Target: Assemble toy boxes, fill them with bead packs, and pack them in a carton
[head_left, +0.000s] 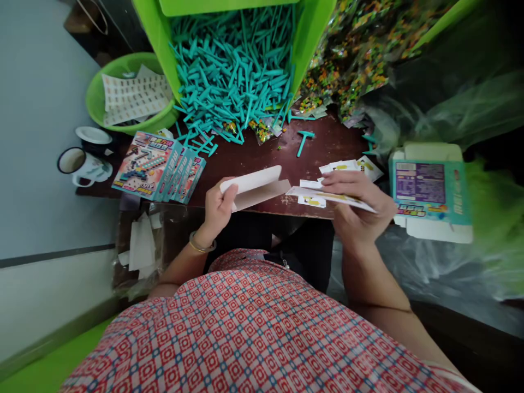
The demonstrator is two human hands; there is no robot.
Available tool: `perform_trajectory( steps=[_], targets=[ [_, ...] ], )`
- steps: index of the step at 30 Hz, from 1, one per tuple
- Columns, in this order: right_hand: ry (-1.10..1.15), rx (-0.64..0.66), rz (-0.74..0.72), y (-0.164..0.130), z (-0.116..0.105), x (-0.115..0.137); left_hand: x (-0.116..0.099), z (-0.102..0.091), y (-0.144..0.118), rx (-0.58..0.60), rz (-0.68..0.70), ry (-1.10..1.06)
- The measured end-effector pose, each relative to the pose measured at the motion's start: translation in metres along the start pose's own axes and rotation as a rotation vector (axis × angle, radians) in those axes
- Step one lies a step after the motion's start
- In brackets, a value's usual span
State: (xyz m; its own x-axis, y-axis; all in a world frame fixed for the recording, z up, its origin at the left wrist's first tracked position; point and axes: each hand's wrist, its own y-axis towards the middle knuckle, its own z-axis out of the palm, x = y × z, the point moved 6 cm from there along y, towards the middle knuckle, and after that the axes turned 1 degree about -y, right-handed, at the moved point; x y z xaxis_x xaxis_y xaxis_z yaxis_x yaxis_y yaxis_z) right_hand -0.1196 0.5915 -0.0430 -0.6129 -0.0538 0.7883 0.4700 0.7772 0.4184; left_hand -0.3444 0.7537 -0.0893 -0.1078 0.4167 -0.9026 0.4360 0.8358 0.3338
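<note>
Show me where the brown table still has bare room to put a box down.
Bare table lies between the printed boxes, the loose teal piece and the left hand. Crowded: teal sticks spilling behind, cards by the right hand.

Left hand [219, 207] fingers curled, right hand [360, 199] fingers pinched, forearms bare

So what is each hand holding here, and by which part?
The left hand holds a white folded box by its left end, thumb on top. The right hand pinches a printed paper sheet near its right part, fingers on top.
</note>
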Motion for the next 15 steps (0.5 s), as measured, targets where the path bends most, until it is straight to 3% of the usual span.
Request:
perform_trajectory(
  steps=[2,4,5,7,9,11,13,15],
  targets=[
    [-0.085,0.15,-0.132,0.003,0.027,0.021,-0.003,0.004,-0.002,0.038,-0.012,-0.015],
    [-0.144,0.317,-0.235,0.011,0.063,0.014,-0.001,0.0,-0.004,0.006,-0.042,-0.004],
    [-0.163,0.345,-0.249,0.02,0.077,-0.001,0.001,-0.005,-0.006,-0.038,-0.059,0.015],
    [-0.207,0.28,-0.166,0.05,0.092,-0.052,0.004,-0.019,-0.008,-0.148,-0.088,0.07],
    [-0.274,0.109,0.015,0.086,0.091,-0.114,0.005,-0.032,-0.01,-0.23,-0.103,0.116],
    [-0.317,0.056,0.115,0.115,0.093,-0.162,0.002,-0.039,-0.012,-0.245,-0.092,0.136],
    [-0.363,0.086,0.158,0.134,0.102,-0.191,-0.001,-0.042,-0.014,-0.23,-0.064,0.125],
    [-0.445,0.195,0.138,0.142,0.121,-0.201,-0.003,-0.044,-0.018,-0.234,-0.047,0.106]
  ],
)
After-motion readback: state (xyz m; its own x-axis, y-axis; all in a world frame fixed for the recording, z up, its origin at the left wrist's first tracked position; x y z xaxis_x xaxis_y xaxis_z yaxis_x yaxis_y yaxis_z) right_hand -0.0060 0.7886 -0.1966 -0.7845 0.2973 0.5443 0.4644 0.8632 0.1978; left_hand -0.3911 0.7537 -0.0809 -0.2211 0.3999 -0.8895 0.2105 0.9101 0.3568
